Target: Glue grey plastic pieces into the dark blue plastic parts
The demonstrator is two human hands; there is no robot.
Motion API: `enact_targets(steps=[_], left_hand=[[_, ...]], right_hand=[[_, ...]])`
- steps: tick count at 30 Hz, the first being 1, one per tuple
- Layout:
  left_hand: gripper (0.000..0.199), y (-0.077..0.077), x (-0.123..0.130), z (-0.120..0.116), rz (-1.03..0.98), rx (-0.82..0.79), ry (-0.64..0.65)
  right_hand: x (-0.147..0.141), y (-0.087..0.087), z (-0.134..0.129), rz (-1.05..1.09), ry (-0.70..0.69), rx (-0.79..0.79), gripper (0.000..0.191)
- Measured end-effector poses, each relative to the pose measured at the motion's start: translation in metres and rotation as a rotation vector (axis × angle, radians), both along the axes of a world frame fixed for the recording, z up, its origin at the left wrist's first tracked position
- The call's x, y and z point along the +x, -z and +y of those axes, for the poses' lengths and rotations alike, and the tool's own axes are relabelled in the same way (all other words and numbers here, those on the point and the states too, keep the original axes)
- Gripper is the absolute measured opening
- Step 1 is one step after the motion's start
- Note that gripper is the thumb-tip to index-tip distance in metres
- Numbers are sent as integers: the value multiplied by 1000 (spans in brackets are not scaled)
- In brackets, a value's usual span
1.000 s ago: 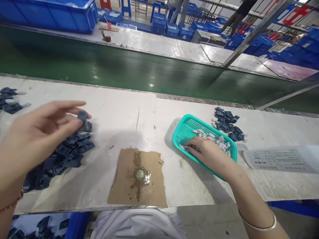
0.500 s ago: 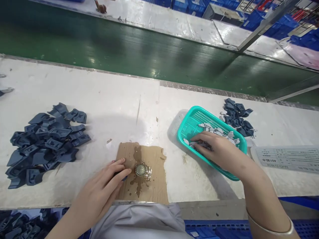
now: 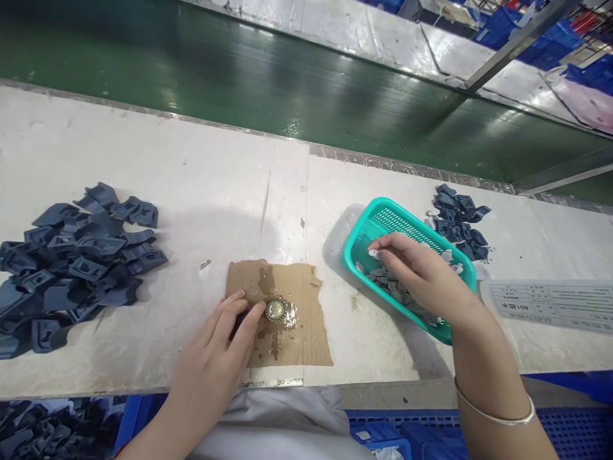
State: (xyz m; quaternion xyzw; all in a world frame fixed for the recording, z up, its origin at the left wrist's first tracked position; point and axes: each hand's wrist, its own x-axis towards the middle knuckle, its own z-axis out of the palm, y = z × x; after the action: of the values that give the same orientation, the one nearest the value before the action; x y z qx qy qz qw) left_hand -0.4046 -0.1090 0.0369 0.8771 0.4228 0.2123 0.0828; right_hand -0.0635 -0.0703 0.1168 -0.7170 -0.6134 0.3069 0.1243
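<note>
My left hand [image 3: 218,345] rests on the left part of a torn piece of cardboard [image 3: 306,345]. Its fingers are closed round a dark blue-grey plastic part [image 3: 238,323], mostly hidden by them. Close by the fingertips, a small round cap-like dish [image 3: 275,310] with a beaded rim sits on the wet-stained cardboard. My right hand [image 3: 416,268] is over a green plastic basket [image 3: 352,252], pinching a small pale grey piece [image 3: 373,253] between thumb and fingers. Below it lie many small grey pieces [image 3: 390,284] inside the basket.
On the left of the table is a pile of dark blue-grey plastic parts [image 3: 90,255]. A smaller group of them [image 3: 460,220] lies behind the basket. A clear printed strip [image 3: 550,303] lies at right. Beyond the table runs a green conveyor belt [image 3: 230,83]; blue crates [image 3: 383,437] stand below.
My right hand has risen out of the grey pieces, now with one between its fingertips. My left hand has shifted a little on the cardboard, and the whole view has moved slightly.
</note>
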Motion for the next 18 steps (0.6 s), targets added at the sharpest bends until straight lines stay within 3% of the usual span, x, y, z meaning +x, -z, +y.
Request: enact_targets(steps=[4,8,12,15,18], left_hand=[[62,-6,5,5,-99,-64,-43],[38,-17,-1,15,-290,-207,-105],[19,-35,-8,34,-505,-537,-215],[26,-50,-7,55,-710,-883,-270],[33,-59,-5,77,-798,-1114,-258]], right_hand=[[-19,-5,-7,374,44,53,22],[-52,-6,-10,814,27,25,17],[-78,6,-2,1054,48,-75,19],[-86,15,8,1103,53,-114,24],[-88,18,17,1131,81,-128,18]])
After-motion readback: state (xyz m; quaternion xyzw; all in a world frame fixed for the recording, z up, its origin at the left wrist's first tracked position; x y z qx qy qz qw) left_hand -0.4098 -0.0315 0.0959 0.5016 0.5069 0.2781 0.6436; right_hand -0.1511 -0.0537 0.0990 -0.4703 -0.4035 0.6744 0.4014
